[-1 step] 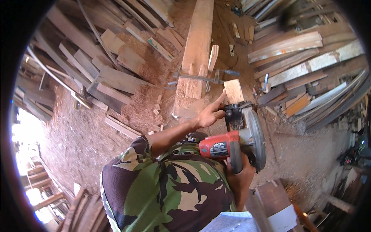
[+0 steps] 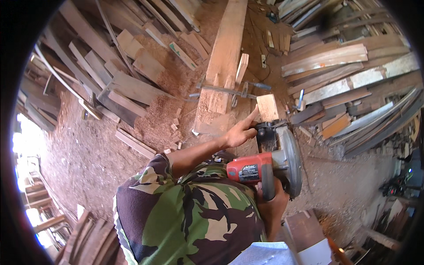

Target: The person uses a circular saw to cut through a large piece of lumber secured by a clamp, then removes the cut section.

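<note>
My right hand (image 2: 273, 200) wraps round the rear handle of a red and grey circular saw (image 2: 251, 168). The saw's round grey blade guard is on the right, and its black base plate rests over a short pale wooden board (image 2: 266, 108). The far end of that board sticks out beyond the base. My left hand (image 2: 239, 133) is at the board's left side, index finger stretched along its edge and thumb close to the saw's base. Its other fingers are bent and partly hidden. The blade and the board's near part are hidden by the saw.
Ahead, a long plank (image 2: 226, 39) has a bar clamp (image 2: 229, 90) across its near end. Stacked boards (image 2: 324, 61) lie on the right, more planks (image 2: 132, 88) on the left. Sawdust and offcuts cover the floor. A brown board (image 2: 305, 229) lies near my right side.
The view has shifted slightly. Both hands, the saw and the board keep the same places relative to one another.
</note>
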The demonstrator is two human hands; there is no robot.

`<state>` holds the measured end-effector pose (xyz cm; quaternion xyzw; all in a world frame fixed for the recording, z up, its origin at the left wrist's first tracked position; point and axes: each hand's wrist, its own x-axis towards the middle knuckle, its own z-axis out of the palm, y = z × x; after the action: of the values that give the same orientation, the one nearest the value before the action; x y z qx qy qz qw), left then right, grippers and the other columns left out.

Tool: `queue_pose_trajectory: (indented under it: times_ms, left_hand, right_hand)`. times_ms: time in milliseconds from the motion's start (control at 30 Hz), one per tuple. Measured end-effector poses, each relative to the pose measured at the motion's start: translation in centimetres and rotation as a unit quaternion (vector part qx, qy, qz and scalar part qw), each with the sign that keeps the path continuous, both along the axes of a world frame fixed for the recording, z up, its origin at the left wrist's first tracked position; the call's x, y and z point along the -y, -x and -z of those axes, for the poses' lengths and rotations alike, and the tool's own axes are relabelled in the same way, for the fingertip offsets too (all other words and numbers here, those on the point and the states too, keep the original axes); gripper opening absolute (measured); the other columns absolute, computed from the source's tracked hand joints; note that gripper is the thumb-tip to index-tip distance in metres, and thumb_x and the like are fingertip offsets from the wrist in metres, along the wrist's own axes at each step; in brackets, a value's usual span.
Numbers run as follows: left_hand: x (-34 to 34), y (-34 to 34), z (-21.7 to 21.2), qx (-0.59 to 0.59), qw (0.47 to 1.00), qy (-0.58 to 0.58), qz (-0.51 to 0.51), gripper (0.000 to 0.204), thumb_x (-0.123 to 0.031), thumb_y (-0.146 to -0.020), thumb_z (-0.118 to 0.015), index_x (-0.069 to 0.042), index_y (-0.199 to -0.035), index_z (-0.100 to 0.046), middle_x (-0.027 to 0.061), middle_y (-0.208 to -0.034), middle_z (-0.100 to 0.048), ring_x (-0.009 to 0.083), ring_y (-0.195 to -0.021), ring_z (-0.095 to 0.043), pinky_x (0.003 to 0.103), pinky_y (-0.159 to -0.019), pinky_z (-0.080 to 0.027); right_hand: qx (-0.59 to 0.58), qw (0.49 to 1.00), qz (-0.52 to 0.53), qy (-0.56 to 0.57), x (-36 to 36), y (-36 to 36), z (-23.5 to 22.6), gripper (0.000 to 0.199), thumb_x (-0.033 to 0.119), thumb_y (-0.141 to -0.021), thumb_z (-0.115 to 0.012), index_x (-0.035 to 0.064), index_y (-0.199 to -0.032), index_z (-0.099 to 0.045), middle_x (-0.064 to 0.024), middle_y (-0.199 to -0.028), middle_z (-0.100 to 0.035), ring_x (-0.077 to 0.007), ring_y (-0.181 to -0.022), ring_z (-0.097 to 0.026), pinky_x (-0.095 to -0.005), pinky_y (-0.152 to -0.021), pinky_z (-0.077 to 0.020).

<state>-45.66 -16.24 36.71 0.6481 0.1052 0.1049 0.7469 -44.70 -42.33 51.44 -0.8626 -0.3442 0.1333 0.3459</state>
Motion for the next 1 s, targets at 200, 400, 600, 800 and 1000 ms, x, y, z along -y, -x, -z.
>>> queue_pose_trajectory:
  times_ms: [200,400,600,800,1000]
  left_hand:
    - [2.0,-5.2,2.9,0.028,0.999,-0.017,-0.031,0.083,-0.013,-0.105,-0.052,-0.011,-0.175,-0.007,0.0109,-0.096,-0.067,0.0211,-0.085,-0.064,0.036,-0.082,-0.054]
    - [-6.2,-15.7,7.5,-0.054,0.848,-0.374,-0.372,0.053,-0.03,-0.1,-0.069,-0.002,-0.143,-0.058,0.0262,-0.133,-0.063,0.0405,-0.12,-0.061,0.052,-0.105,-0.05]
    - [-18.6,-21.0,12.5,-0.211,0.654,-0.353,-0.635,0.061,-0.034,-0.088,-0.083,0.002,-0.131,-0.059,0.0247,-0.126,-0.063,0.0445,-0.123,-0.058,0.056,-0.103,-0.049]
    - [-20.9,-23.7,14.2,-0.27,0.622,-0.333,-0.655,0.038,-0.037,-0.086,-0.081,-0.006,-0.105,-0.068,0.0178,-0.111,-0.072,0.0405,-0.109,-0.067,0.054,-0.097,-0.051]
    - [-20.3,-26.3,11.9,-0.342,0.609,-0.294,-0.652,0.047,-0.053,-0.093,-0.073,-0.007,-0.101,-0.068,0.0225,-0.106,-0.074,0.043,-0.107,-0.069,0.053,-0.093,-0.053]
  right_hand:
    - [0.03,0.999,-0.017,-0.001,2.7,-6.2,1.3,0.033,0.02,-0.088,-0.082,0.0025,-0.115,-0.073,-0.0215,-0.088,-0.075,-0.0386,-0.085,-0.078,-0.044,-0.078,-0.059]
    - [0.074,0.997,-0.011,0.012,3.5,-17.5,1.7,0.028,0.016,-0.088,-0.081,0.0013,-0.111,-0.073,-0.0197,-0.088,-0.076,-0.0317,-0.082,-0.079,-0.0411,-0.076,-0.059]
    - [0.048,0.998,-0.031,0.033,1.7,-31.2,-0.5,0.032,0.015,-0.087,-0.079,0.0024,-0.116,-0.073,-0.0213,-0.094,-0.077,-0.039,-0.085,-0.078,-0.0447,-0.078,-0.0593]
    - [0.078,0.991,-0.108,0.027,-2.0,-41.8,0.5,0.031,0.019,-0.086,-0.08,0.0043,-0.112,-0.073,-0.0204,-0.088,-0.076,-0.0407,-0.08,-0.077,-0.0477,-0.075,-0.0592]
    - [0.013,0.977,-0.209,0.026,-9.8,-50.5,0.1,0.039,0.022,-0.086,-0.079,0.0053,-0.12,-0.072,-0.0232,-0.092,-0.077,-0.0427,-0.086,-0.077,-0.0485,-0.077,-0.06]
